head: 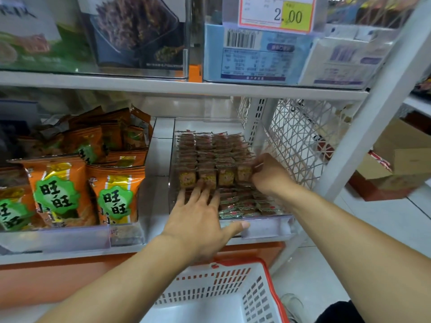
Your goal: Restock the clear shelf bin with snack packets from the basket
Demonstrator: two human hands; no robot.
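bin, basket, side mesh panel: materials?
Shelf bin: clear glossy rigid plastic, likely acrylic; packets show through its front wall. Basket: white moulded plastic with slotted walls and a red rim. Side mesh panel: white lattice, probably coated metal wire.

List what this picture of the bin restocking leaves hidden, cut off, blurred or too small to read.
- Basket contents: head view, bottom edge and left forearm cut them off.
- Packets print: too small and blurred.
- Right hand grip: fingers curl away, so what it pinches is unclear.
- Bin front-left corner: covered by the left hand.
- Price tag small text: blurred, top cut off.
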